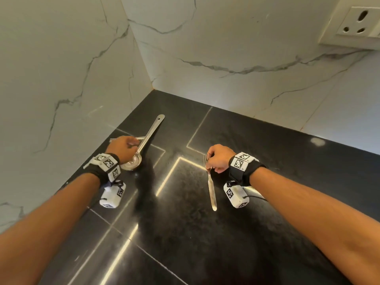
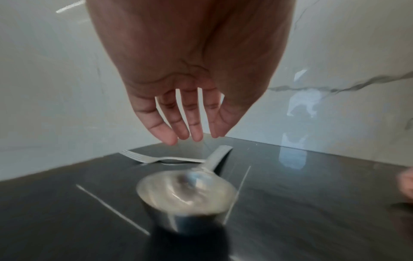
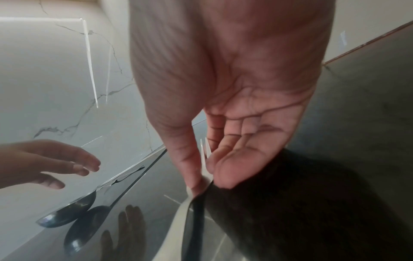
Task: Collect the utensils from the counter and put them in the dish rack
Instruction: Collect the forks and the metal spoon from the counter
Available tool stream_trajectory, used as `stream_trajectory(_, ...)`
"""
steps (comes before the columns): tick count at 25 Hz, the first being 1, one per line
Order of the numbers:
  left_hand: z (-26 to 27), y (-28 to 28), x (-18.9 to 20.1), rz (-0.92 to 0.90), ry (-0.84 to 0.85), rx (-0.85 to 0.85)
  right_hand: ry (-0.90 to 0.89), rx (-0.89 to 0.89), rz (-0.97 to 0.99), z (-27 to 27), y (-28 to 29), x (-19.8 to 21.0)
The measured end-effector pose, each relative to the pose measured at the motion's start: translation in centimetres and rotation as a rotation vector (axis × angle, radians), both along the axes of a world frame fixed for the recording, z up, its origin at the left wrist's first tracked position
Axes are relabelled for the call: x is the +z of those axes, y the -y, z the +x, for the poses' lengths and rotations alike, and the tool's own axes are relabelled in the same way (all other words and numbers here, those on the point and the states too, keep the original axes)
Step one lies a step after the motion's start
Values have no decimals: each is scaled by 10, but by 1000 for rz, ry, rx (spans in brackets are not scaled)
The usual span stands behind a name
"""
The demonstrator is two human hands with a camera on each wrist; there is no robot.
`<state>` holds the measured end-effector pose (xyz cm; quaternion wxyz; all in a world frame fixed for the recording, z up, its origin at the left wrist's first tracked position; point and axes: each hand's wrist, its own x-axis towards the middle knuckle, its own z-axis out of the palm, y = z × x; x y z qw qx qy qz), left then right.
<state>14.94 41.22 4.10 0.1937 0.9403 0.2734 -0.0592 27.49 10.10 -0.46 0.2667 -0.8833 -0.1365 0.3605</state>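
Head view: right hand pinches fork, left hand (fingers loose) above ladle

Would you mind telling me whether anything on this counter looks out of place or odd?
Nothing looks spilled or damaged. The ladle lies across the handle of a fork near the wall, so they overlap.

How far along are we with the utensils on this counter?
Early. Nothing looks racked; no dish rack shows in any view. In hand: the right hand pinches a fork by its neck. The left hand, fingers open, hovers over the ladle and holds nothing. Left: the ladle and second fork lie on the counter.
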Motion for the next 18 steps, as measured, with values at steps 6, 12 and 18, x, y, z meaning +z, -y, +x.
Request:
stream_trajectory(6, 34, -82, -30, 202, -203, -83, -3, -19, -55, 7, -18, -3)
stream_trajectory(12, 12, -101, -56, 221, -247, -14, 17, 16, -61, 4, -18, -7)
stream_trajectory(18, -31, -88, -48, 248, -284, 48, 138, 127, -105, -13, -13, -13)
